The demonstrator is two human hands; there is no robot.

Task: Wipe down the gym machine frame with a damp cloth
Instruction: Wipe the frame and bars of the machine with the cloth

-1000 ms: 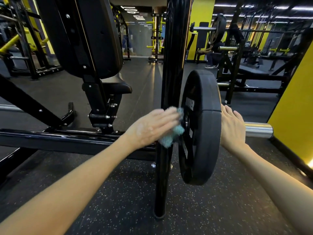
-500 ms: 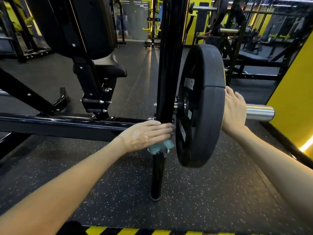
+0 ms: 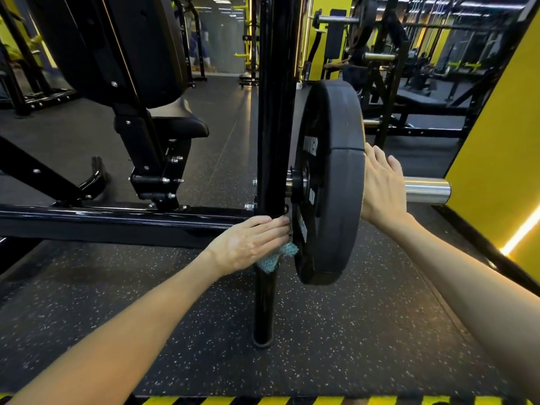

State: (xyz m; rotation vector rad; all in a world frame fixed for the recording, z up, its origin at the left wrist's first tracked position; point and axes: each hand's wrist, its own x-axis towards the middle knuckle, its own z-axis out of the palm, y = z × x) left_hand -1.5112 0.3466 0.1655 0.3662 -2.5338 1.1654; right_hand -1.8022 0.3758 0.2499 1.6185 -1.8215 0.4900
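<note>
A glossy black upright post [image 3: 274,112] of the machine frame runs from the top of the view down to the floor. My left hand [image 3: 248,244] presses a teal cloth [image 3: 273,258] flat against the post just above its foot, fingers straight; only the cloth's lower edge shows beneath the palm. A black weight plate [image 3: 336,182] hangs on a chrome sleeve [image 3: 426,190] right of the post. My right hand [image 3: 380,188] rests open against the plate's outer face, fingers pointing up.
A black horizontal frame beam [image 3: 117,220] runs left from the post, carrying a padded seat [image 3: 181,124] and back pad [image 3: 122,48]. A yellow wall [image 3: 496,141] stands at right, other racks behind. Yellow-black hazard tape [image 3: 263,400] edges the speckled rubber floor.
My left hand has slid the cloth down the post, from level with the plate hub to near the base joint. The right hand has stayed on the plate. The camera has tilted downward.
</note>
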